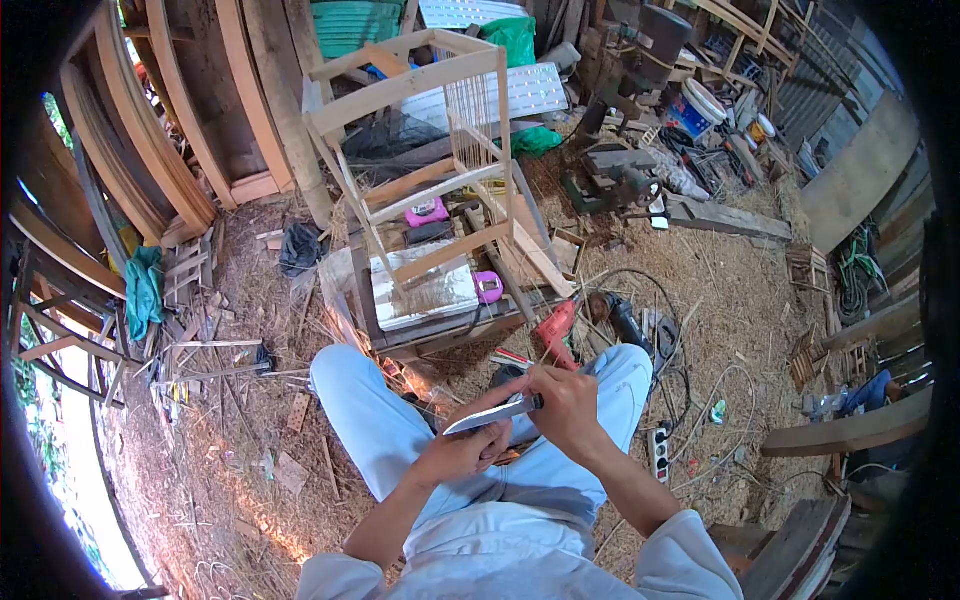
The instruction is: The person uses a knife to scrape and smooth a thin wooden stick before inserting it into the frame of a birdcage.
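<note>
My right hand is closed round the dark handle of a knife. The knife's pale blade points left and lies across the front of my left hand, between my knees. The fingers of my left hand are curled under the blade, with one stretched toward my right hand. Whatever they grip is hidden by the blade and fingers. Just beyond my right hand, a red power drill rests near my right knee. A wooden frame with thin rods stands on a low bench in front of me.
Two pink cases sit within the frame, near a worn white board. A metal machine stands behind on the right. Black cable loops past a power strip. Curved timber leans at left; shavings cover the floor.
</note>
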A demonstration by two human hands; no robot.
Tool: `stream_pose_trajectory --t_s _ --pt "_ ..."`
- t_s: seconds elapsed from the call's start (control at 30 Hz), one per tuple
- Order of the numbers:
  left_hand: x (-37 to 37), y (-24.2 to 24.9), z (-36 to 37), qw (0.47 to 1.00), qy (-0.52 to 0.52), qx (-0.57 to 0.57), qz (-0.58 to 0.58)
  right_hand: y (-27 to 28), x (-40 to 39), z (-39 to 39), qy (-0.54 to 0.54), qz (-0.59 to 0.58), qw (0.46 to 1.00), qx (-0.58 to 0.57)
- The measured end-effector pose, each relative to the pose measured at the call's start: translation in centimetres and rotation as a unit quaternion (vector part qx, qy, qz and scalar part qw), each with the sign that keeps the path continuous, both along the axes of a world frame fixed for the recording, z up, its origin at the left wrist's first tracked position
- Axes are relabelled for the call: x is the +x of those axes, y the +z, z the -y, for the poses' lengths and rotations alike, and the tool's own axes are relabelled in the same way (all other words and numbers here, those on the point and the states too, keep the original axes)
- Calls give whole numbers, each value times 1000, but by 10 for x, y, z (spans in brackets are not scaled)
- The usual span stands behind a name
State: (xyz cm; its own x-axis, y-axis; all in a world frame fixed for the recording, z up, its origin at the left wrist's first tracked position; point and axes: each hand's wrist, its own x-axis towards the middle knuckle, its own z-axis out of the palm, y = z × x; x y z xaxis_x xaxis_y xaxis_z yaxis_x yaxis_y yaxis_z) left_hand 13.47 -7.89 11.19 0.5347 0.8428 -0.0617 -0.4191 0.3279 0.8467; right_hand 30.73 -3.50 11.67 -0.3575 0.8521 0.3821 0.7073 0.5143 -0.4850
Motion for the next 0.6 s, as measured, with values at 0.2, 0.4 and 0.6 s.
stream_pose_trajectory --t_s 0.2,0.4,0.6 --pt "3 3 3 1000 3 -5 -30 -9 0 4 8 -2 999 32" --pt "5 -15 3 997 -34 -71 -4 -8 4 -6 -46 31 997 51" --pt "14 7 -2 993 17 -112 19 -13 2 -12 -92 60 992 62"
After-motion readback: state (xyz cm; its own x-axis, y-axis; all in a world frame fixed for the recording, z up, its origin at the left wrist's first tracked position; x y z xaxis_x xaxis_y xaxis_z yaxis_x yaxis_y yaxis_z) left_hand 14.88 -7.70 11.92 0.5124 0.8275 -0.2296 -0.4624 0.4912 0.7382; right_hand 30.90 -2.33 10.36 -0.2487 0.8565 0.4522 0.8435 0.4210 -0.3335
